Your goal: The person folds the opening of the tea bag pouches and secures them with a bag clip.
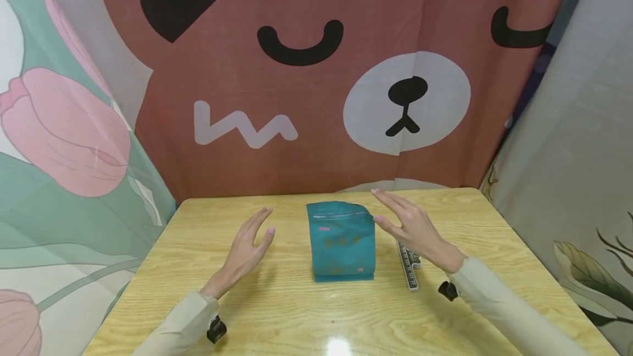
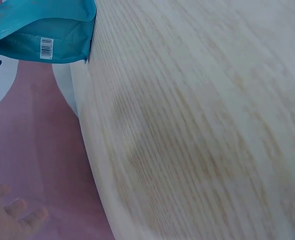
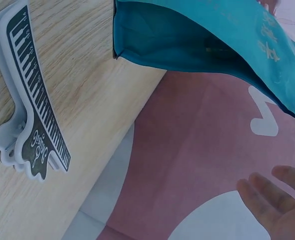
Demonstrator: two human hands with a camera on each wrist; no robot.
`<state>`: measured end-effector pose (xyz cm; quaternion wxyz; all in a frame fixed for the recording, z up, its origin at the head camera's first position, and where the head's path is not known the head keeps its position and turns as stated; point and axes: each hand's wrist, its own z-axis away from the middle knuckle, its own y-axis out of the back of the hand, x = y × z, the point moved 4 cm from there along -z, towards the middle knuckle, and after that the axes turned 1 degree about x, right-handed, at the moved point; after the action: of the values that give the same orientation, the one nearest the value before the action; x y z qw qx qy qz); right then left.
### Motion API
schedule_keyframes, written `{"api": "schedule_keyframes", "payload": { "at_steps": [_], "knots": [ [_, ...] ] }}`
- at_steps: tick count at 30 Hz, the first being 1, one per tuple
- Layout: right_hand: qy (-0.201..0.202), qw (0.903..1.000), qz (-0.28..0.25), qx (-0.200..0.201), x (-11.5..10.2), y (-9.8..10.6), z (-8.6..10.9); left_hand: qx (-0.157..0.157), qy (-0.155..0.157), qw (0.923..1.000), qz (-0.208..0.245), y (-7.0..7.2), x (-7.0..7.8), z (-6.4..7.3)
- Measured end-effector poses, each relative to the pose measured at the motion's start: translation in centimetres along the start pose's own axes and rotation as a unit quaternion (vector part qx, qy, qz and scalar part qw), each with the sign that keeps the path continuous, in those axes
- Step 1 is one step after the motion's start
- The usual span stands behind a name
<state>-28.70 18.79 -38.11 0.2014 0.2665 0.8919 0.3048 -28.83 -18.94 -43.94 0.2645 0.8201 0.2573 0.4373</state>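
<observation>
A teal pouch bag (image 1: 343,246) with a strip across its top stands upright on the wooden table. My left hand (image 1: 245,251) hovers to the left of it with fingers extended and holds nothing. To the right, my right hand (image 1: 412,229) is raised with straight fingers, its thumb right at the bag's upper right edge in the head view. Below that hand lies a grey bag clip (image 3: 37,100) with a dark ruled face and a scalloped end. In the left wrist view, the bag's side (image 2: 47,37) carries a barcode label.
The light wooden table (image 1: 277,312) ends at a curtain (image 1: 296,169) printed with a brown bear. Flower-patterned curtains (image 1: 64,125) hang at the left, and pale ones (image 1: 568,153) at the right. Small black devices (image 1: 216,329) sit at both wrists.
</observation>
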Motion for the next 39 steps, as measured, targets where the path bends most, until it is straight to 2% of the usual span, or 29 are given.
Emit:
{"api": "schedule_keyframes", "payload": {
  "at_steps": [18, 39],
  "knots": [
    [0.034, 0.9988, -0.023, 0.026, -0.9, -0.3, -0.7, 0.003, -0.024, 0.9996, 0.016, -0.1, 1.1, -0.6],
    [0.05, 0.9951, -0.079, 0.034, -1.7, -0.6, -1.3, 0.017, -0.052, 0.9975, 0.044, -0.2, 2.5, -1.1]
  ]
}}
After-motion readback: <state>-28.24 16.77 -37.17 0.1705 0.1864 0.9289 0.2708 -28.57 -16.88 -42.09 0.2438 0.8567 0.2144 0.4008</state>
